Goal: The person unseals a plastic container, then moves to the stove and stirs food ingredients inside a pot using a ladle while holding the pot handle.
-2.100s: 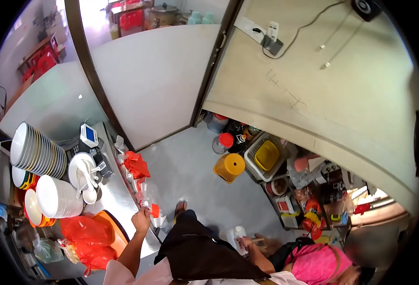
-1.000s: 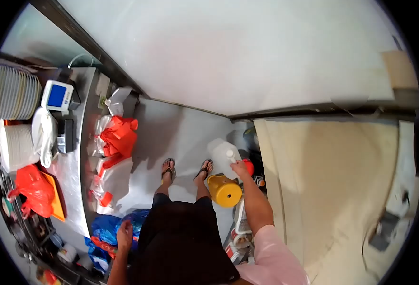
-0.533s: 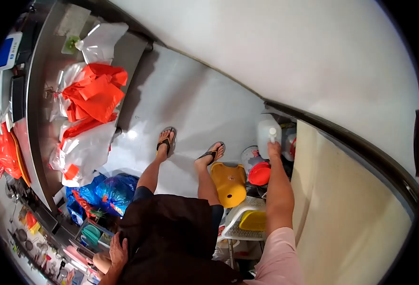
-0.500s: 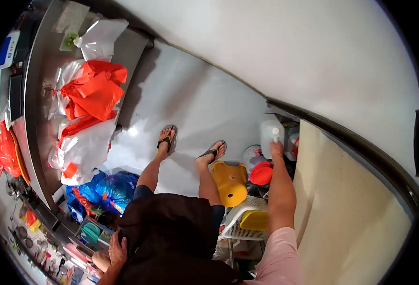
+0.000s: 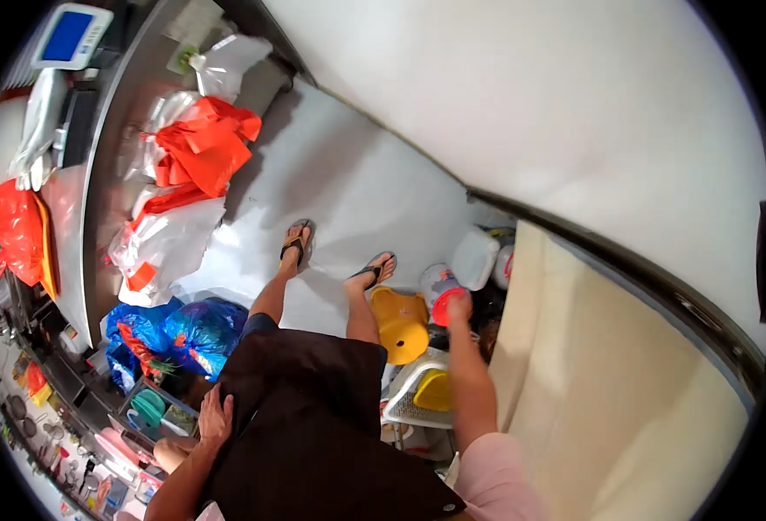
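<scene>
My right hand is down at the right, over the edge of a round red lid or bowl. Its fingers are smeared and partly hidden, so I cannot tell whether it grips the red thing. Just beyond stands a whitish plastic jug, out of my hand. A pale tub with a dark pattern sits beside the red thing. My left hand lies against the side of my dark apron, fingers stretched out and holding nothing.
A yellow stool and a white plastic rack with a yellow piece stand near my right leg. Blue bags lie at left. Red and clear bags hang from the steel counter. A beige panel borders the right.
My right hand has let go of the jug's top and come back toward me, to the red lid or bowl. My left hand stays at the apron. The view has shifted slightly.
</scene>
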### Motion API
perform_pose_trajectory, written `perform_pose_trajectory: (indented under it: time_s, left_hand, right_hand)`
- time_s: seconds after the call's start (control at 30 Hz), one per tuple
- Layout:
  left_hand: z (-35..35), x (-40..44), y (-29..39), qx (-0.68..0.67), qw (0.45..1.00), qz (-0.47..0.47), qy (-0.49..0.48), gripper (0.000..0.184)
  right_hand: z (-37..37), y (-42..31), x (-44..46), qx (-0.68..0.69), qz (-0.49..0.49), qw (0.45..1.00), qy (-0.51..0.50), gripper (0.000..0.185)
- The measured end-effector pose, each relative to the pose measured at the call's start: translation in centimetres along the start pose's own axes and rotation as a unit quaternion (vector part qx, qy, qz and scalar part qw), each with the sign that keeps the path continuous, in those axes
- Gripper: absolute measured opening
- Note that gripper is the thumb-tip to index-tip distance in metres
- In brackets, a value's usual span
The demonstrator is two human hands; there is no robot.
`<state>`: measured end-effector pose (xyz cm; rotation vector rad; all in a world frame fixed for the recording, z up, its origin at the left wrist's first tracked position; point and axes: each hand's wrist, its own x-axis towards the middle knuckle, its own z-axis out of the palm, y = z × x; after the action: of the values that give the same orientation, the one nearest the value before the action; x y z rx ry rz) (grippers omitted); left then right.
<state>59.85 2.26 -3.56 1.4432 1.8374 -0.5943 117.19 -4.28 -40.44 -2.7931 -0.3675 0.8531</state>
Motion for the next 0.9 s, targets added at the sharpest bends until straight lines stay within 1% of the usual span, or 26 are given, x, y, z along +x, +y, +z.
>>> perform_pose_trajectory:
  time_s: [0.03,0.07,0.1,0.13,0.17,0.23,0.3,0.33,0.37,0.4,0.43,0.47,0.5,0.57,0.63,0.83,0.87,0.9]
  left_hand:
    - [0.1,-0.1,-0.6,-0.001,1.000,0.005,0.002,0.050]
    - [0.0,-0.2,-1.4,-0.001,1.000,0.009,0.003,0.051]
    - [-0.4,0.2,-2.0,-0.001,1.000,0.014,0.007,0.052]
    - [-1.2,0.3,-2.2,-0.013,1.000,0.009,0.002,0.053]
    - [-1.3,0.8,-3.3,-0.040,0.998,0.032,0.021,0.053]
    - [-3.5,1.2,-3.5,-0.074,0.997,0.024,0.014,0.053]
    - [-4.2,2.5,-5.9,-0.120,0.988,0.085,0.041,0.052]
    - [-5.1,3.0,-6.7,-0.125,0.986,0.103,0.046,0.050]
    - [-6.0,3.4,-7.6,-0.155,0.979,0.121,0.043,0.050]
    - [-6.7,3.7,-8.6,-0.168,0.973,0.148,0.056,0.050]
    - [-6.6,4.7,-10.3,-0.179,0.967,0.170,0.060,0.050]
    - [-7.6,4.7,-10.7,-0.172,0.973,0.145,0.054,0.048]
    - [-7.8,5.6,-12.0,-0.179,0.970,0.156,0.044,0.047]
    - [-8.7,5.7,-13.3,-0.206,0.966,0.144,0.059,0.045]
    - [-9.0,6.1,-14.8,-0.227,0.961,0.146,0.055,0.045]
    - [-6.2,4.9,-18.4,-0.304,0.939,0.100,0.125,0.044]
    - [-5.8,4.5,-18.8,-0.321,0.929,0.119,0.141,0.046]
    - [-5.4,4.6,-20.0,-0.337,0.928,0.125,0.100,0.043]
  right_hand:
    - [-1.0,-1.3,-3.4,0.067,0.091,0.989,-0.094,0.028]
    - [-2.2,-2.0,-6.4,0.132,0.179,0.957,-0.188,0.017]
    - [-3.1,-2.0,-9.1,0.172,0.187,0.927,-0.275,0.015]
    - [-4.3,-3.5,-12.7,0.196,0.180,0.927,-0.266,0.015]
    - [-5.7,-5.3,-16.5,0.219,0.175,0.925,-0.258,0.015]
    - [-8.6,-8.7,-22.9,0.195,0.155,0.929,-0.275,0.018]
    - [-9.0,-7.2,-27.4,0.202,0.081,0.934,-0.283,0.018]
    - [-10.2,-7.8,-29.9,0.115,-0.002,0.954,-0.277,0.019]
    - [-10.9,-7.7,-31.9,0.023,-0.031,0.954,-0.298,0.024]
    - [-12.1,-8.8,-34.5,-0.061,-0.091,0.944,-0.313,0.039]
    - [-12.6,-9.6,-37.0,-0.116,-0.152,0.943,-0.271,0.041]
    - [-12.7,-10.5,-38.6,-0.141,-0.185,0.938,-0.257,0.041]
    - [-13.3,-12.2,-39.2,-0.153,-0.208,0.931,-0.259,0.041]
    - [-14.7,-15.1,-40.5,-0.170,-0.239,0.918,-0.269,0.040]
    - [-16.2,-17.8,-40.7,-0.187,-0.268,0.902,-0.282,0.039]
    - [-18.7,-22.6,-38.7,-0.235,-0.347,0.845,-0.332,0.038]
    - [-19.2,-22.9,-38.3,-0.243,-0.358,0.834,-0.342,0.038]
    - [-19.6,-23.3,-38.0,-0.251,-0.370,0.823,-0.350,0.038]
